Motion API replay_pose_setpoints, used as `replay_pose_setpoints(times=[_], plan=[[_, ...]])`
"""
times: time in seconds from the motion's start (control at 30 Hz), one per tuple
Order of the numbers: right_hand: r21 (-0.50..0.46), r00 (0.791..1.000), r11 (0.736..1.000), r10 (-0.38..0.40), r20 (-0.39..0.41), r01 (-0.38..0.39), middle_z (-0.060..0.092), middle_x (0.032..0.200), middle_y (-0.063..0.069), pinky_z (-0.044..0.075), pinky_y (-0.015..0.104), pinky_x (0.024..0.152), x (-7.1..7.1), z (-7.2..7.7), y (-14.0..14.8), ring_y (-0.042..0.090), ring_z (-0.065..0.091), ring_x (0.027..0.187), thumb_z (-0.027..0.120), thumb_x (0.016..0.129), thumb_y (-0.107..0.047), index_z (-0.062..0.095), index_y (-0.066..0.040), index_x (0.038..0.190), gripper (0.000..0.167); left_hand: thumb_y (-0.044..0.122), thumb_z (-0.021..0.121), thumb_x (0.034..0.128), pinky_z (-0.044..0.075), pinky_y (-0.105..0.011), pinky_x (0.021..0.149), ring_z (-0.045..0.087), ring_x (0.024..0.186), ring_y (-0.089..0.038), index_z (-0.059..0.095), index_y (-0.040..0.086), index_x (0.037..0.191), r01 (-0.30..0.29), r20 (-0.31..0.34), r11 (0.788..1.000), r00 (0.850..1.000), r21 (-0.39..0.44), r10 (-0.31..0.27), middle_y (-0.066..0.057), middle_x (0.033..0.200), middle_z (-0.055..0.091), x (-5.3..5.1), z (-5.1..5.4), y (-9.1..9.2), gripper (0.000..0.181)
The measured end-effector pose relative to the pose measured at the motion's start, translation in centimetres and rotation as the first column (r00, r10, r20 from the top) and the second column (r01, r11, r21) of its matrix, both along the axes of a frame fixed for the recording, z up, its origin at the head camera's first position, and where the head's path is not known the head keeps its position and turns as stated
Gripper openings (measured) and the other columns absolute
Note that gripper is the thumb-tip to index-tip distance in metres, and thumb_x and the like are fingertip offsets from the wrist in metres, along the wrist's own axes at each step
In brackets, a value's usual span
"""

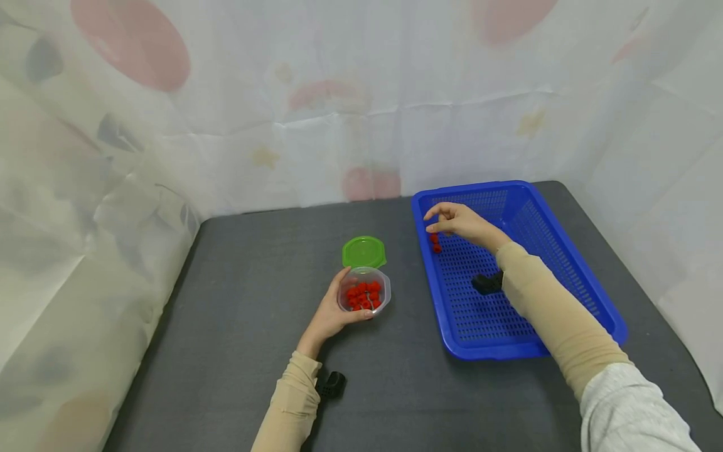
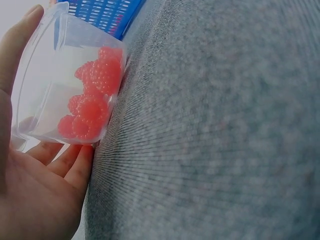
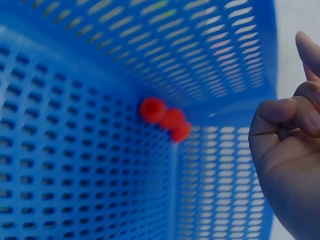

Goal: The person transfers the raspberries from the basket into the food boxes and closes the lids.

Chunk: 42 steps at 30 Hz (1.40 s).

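My left hand [image 1: 330, 314] grips a clear plastic container [image 1: 369, 274] from its left side, thumb at the near rim and fingers round the far side. Several red raspberries [image 2: 95, 100] lie inside, and the container's base is on or very near the tabletop. Over the left end of a blue plastic basket [image 1: 497, 351] hovers my right hand [image 1: 463, 223], its fingers loosely bent with nothing seen between them. Beneath it, a few raspberries [image 3: 172, 119] rest in a row on the basket floor, against the side wall near a corner.
A green lid [image 1: 364, 251] lies flat just beyond the container. The dark grey tabletop [image 1: 254, 301] ends at a white patterned curtain [image 1: 316, 150] behind and on the left. The basket's raised perforated walls stand around my right hand's area.
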State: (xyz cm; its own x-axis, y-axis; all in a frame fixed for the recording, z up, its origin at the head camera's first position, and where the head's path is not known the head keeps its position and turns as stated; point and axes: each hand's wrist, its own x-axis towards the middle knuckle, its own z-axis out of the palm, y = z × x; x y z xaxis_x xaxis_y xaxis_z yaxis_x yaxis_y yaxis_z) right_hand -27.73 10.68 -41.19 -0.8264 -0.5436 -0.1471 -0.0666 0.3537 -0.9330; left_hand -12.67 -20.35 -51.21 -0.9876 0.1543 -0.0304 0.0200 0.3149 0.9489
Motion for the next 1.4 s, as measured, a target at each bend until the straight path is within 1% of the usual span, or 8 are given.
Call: replay_pose_setpoints(times=[0.23, 0.43, 0.53, 0.63, 0.73, 0.93, 1.1, 1.4], plan=[[0.068, 0.998, 0.996, -0.065, 0.014, 0.064, 0.04, 0.062, -0.003, 0.038, 0.042, 0.071, -0.3, -2.3, 1.0, 0.012, 0.037, 0.056, 0.064, 0.089, -0.023, 0.053, -0.008, 0.124, 0.04, 0.017, 0.084, 0.0664, 0.031, -0.047, 0.11, 0.043, 0.131, -0.025, 0.021, 0.023, 0.147, 0.002, -0.002, 1.0, 1.0, 0.001, -0.002, -0.008, 0.14, 0.043, 0.0, 0.0, 0.0, 0.103], [0.096, 0.994, 0.99, -0.109, 0.028, 0.106, 0.037, 0.06, -0.004, 0.036, 0.042, 0.071, -0.3, -3.4, 0.9, 0.016, 0.035, 0.056, 0.062, 0.09, -0.02, 0.053, -0.003, 0.124, 0.039, 0.016, 0.085, 0.0659, 0.031, -0.048, 0.109, 0.043, 0.13, -0.026, 0.021, 0.02, 0.148, -0.001, -0.015, 1.0, 1.0, -0.005, 0.001, -0.009, 0.14, 0.044, 0.1, 0.0, 0.0, 0.104], [0.138, 0.993, 0.985, -0.11, 0.03, 0.105, 0.039, 0.068, 0.0, 0.036, 0.039, 0.071, -0.3, -3.8, 0.9, 0.02, 0.037, 0.065, 0.061, 0.091, -0.019, 0.053, -0.001, 0.123, 0.038, 0.015, 0.085, 0.0658, 0.031, -0.048, 0.109, 0.043, 0.131, -0.026, 0.021, 0.02, 0.148, -0.005, -0.015, 1.0, 1.0, -0.011, 0.005, -0.01, 0.141, 0.043, 0.1, 0.0, 0.0, 0.104], [0.189, 0.993, 0.977, -0.114, 0.04, 0.104, 0.047, 0.086, 0.005, 0.038, 0.036, 0.073, -0.2, -4.2, 0.9, 0.023, 0.041, 0.079, 0.06, 0.091, -0.019, 0.053, -0.002, 0.123, 0.037, 0.013, 0.084, 0.0661, 0.03, -0.048, 0.11, 0.041, 0.132, -0.027, 0.02, 0.021, 0.148, -0.003, -0.002, 1.0, 1.0, -0.01, 0.003, -0.011, 0.142, 0.042, 0.2, 0.2, 0.0, 0.104], [0.223, 0.992, 0.97, -0.115, 0.048, 0.101, 0.051, 0.099, 0.009, 0.039, 0.033, 0.074, -0.2, -4.4, 0.9, 0.023, 0.041, 0.084, 0.06, 0.09, -0.017, 0.053, -0.002, 0.122, 0.036, 0.01, 0.083, 0.0665, 0.028, -0.049, 0.111, 0.04, 0.132, -0.031, 0.019, 0.017, 0.149, 0.011, 0.012, 1.0, 1.0, 0.001, -0.011, -0.016, 0.143, 0.04, 0.3, 0.9, 0.2, 0.105], [0.299, 0.992, 0.946, -0.126, -0.001, 0.121, 0.048, 0.089, 0.007, 0.037, 0.03, 0.069, -0.3, -5.0, 0.8, 0.019, 0.04, 0.076, 0.062, 0.088, -0.017, 0.056, -0.002, 0.117, 0.033, 0.011, 0.083, 0.0669, 0.029, -0.051, 0.109, 0.04, 0.131, -0.035, 0.017, 0.007, 0.148, 0.03, 0.021, 0.999, 0.999, -0.015, -0.03, -0.021, 0.142, 0.039, 1.0, 3.2, 0.6, 0.104], [0.369, 0.992, 0.921, -0.123, -0.024, 0.123, 0.045, 0.092, 0.007, 0.032, 0.03, 0.068, -0.3, -5.7, 0.9, 0.021, 0.04, 0.08, 0.064, 0.087, -0.02, 0.056, -0.002, 0.114, 0.033, 0.008, 0.082, 0.0668, 0.028, -0.049, 0.11, 0.039, 0.132, -0.034, 0.018, 0.008, 0.148, 0.019, 0.031, 1.0, 0.999, -0.007, -0.018, -0.021, 0.143, 0.039, 1.2, 3.4, 0.8, 0.104], [0.384, 0.993, 0.916, -0.113, -0.022, 0.113, 0.044, 0.085, 0.005, 0.033, 0.029, 0.065, -0.3, -6.3, 1.1, 0.019, 0.041, 0.075, 0.065, 0.087, -0.021, 0.054, -0.002, 0.113, 0.034, 0.012, 0.082, 0.0687, 0.028, -0.05, 0.111, 0.038, 0.133, -0.031, 0.018, 0.01, 0.149, -0.001, 0.044, 1.0, 0.999, -0.022, 0.002, -0.017, 0.144, 0.04, 1.3, 3.4, 0.8, 0.103]])
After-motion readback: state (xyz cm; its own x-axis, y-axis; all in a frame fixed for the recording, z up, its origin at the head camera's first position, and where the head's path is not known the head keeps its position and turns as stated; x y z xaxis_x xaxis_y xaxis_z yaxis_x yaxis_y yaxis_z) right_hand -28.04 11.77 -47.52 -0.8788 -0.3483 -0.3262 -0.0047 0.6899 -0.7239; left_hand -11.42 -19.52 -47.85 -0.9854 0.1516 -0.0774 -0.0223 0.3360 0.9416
